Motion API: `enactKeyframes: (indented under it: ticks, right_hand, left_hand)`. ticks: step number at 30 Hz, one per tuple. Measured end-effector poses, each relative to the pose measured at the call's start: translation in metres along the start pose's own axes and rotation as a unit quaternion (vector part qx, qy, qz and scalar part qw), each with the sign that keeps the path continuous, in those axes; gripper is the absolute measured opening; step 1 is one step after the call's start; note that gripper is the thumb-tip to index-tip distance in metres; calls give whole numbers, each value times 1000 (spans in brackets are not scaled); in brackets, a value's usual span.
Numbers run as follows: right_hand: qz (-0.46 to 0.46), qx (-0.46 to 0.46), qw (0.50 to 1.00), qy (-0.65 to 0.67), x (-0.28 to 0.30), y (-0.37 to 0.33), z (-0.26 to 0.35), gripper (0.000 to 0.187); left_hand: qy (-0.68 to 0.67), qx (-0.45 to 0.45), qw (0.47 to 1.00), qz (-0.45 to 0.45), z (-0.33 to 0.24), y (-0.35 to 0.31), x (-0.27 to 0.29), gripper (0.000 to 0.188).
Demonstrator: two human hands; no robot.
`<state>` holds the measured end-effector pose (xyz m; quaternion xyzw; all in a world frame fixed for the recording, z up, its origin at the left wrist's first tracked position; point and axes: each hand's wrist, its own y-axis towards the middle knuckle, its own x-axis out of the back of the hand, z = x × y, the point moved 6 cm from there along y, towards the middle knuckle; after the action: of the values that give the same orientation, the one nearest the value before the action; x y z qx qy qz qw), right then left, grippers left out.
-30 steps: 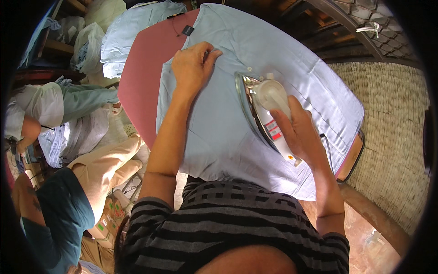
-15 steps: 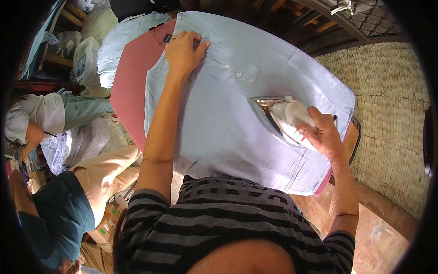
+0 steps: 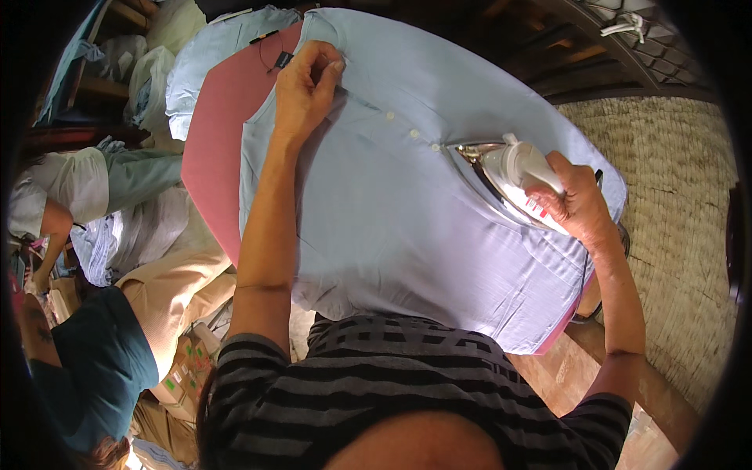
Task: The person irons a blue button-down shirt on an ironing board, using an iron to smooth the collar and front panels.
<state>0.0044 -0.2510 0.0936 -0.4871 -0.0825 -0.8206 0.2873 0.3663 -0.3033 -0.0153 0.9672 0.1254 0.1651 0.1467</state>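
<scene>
A light blue shirt point(image 3: 352, 211) with a row of small white buttons is spread over a red-covered ironing board point(image 3: 215, 145). My right hand point(image 3: 578, 197) grips the handle of a white and silver iron point(image 3: 513, 176), which rests on the shirt at the right. The iron's tip lies beside the lowest visible button point(image 3: 436, 147). At the shirt's neck end, my left hand point(image 3: 304, 90) has its thumb and fingers pinched together on the cloth, the fingertips partly hidden. A small dark tag point(image 3: 283, 59) on a string sits just beside it.
More folded light blue cloth point(image 3: 192, 78) lies beyond the board's left edge. Two people work at the left, one in a teal shirt point(image 3: 102, 352). A dark metal grille point(image 3: 650, 47) stands at the far right, above a woven mat point(image 3: 666, 188).
The iron has slid away from me and slightly right, its tip now by the lowest button. My left hand's thumb, stretched out before, has drawn in to the fingers. The view has shifted slightly.
</scene>
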Motion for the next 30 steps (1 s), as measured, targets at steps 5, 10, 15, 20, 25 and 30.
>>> enactKeyframes:
  ticks: [5, 10, 15, 20, 25, 30]
  right_hand:
    - [-5, 20, 1000, -15, 3, 26, 1, 50]
    - [-12, 70, 997, -20, 4, 45, 3, 52]
    - [-26, 126, 991, -29, 8, 76, 18, 44]
    - [-10, 137, 990, -16, -2, 115, 36, 38]
    - [-19, 145, 989, -13, -11, 150, 59, 42]
    - [-3, 108, 994, -14, -13, 155, 60, 42]
  left_hand:
    - [170, -126, 976, 48, -9, 0, 0, 21]
    - [208, -145, 967, 40, -13, -2, -3, 26]
    - [194, -136, 970, 46, -15, 0, -2, 24]
    - [193, -130, 971, 60, -13, -1, -2, 25]
    - [187, -136, 971, 55, -12, 0, 0, 24]
    - [113, -67, 990, 41, -7, 1, 6, 22]
